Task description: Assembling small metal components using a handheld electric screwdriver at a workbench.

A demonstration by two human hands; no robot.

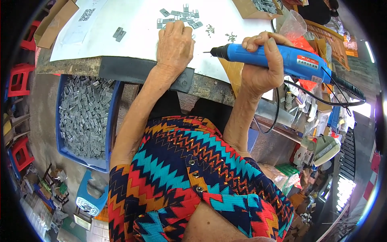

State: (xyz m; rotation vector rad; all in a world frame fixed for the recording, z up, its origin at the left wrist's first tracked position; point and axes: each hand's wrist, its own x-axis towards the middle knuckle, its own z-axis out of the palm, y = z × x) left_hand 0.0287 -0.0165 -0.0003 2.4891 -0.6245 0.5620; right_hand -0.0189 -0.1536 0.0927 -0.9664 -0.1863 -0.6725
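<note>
My right hand (pixel 264 60) is wrapped round a blue electric screwdriver (pixel 288 58). The tool lies nearly level, its black nose and thin bit pointing left, toward my left hand (pixel 175 45). That hand rests on the white work surface (pixel 133 46) with its fingers curled down; whatever they hold is mostly hidden beneath them. Just past its knuckles lies a loose group of small grey rectangular parts (pixel 186 19). Two more grey parts (pixel 119 34) sit together farther left. Small screws form one little heap (pixel 210 30) and another heap (pixel 231 37) between my hands.
A blue bin (pixel 61 139) full of grey parts stands below the table edge at left. Cardboard boxes stand at the far left (pixel 56 24) and far right (pixel 246 10). The screwdriver's black cable (pixel 278 109) loops beside my right forearm. Red stools (pixel 20 80) are at left.
</note>
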